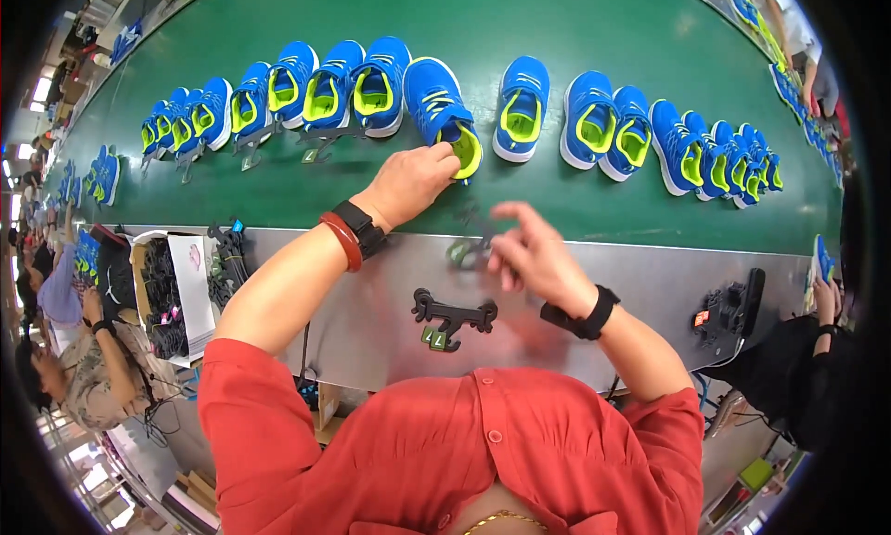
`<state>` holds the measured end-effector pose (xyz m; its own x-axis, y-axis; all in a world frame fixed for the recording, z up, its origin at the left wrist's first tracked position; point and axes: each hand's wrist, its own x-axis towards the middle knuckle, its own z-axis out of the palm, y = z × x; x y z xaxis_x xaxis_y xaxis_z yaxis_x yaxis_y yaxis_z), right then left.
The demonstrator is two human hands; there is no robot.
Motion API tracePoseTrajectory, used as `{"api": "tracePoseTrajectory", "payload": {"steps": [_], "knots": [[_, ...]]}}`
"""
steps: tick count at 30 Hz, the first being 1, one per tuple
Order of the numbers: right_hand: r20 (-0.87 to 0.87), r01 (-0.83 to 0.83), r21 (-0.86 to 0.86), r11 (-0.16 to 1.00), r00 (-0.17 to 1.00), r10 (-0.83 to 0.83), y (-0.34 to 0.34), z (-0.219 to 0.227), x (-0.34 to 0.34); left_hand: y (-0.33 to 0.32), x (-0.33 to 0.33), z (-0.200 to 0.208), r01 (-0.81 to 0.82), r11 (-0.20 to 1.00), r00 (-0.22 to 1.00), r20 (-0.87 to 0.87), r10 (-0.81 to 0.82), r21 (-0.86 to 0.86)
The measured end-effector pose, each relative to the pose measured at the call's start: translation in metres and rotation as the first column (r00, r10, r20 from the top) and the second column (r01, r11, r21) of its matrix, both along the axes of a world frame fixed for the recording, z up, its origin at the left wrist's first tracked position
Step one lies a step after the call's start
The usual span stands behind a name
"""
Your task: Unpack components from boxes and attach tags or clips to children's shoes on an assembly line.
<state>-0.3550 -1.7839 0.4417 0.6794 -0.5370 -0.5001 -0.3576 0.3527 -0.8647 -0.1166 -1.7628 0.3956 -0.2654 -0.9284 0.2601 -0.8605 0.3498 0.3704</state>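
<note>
My left hand [413,180] pinches the heel opening of a blue sneaker [432,97] with a yellow-green lining, tilting it at the near side of the green belt [575,20]. To its right my right hand [543,264] is held over the belt's metal edge, index finger stretched out and the other fingers curled. At its fingertips is a black shoe hanger [471,249] with a green tag, smeared by motion. Another black shoe hanger [452,318] with green tags lies on the metal ledge before me. A single sneaker [522,110] stands just right of the tilted one.
Rows of blue sneakers stand left [334,82] and right [631,131] on the belt, several at left with hangers. A box of black hangers [165,294] is at left; more hangers [719,314] lie at right. Co-workers sit at both sides [93,359], [789,368].
</note>
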Motion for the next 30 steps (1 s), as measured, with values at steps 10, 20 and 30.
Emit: {"api": "tracePoseTrajectory", "payload": {"steps": [10,20,30], "knots": [[0.080,0.163,0.044,0.986,0.983,-0.166,-0.011,-0.019,0.014,-0.002,-0.006,0.002,-0.054,0.999,0.995,-0.083,0.053,-0.009],[0.044,-0.075,-0.033,0.997,0.996,0.076,-0.028,-0.009,0.027,-0.018,-0.003,-0.002,-0.180,0.983,0.983,-0.046,0.180,0.022],[-0.080,-0.113,-0.890,0.442,0.993,0.092,-0.096,-0.021,0.010,-0.007,-0.001,0.015,-0.002,0.998,0.970,0.241,-0.014,0.066]]}}
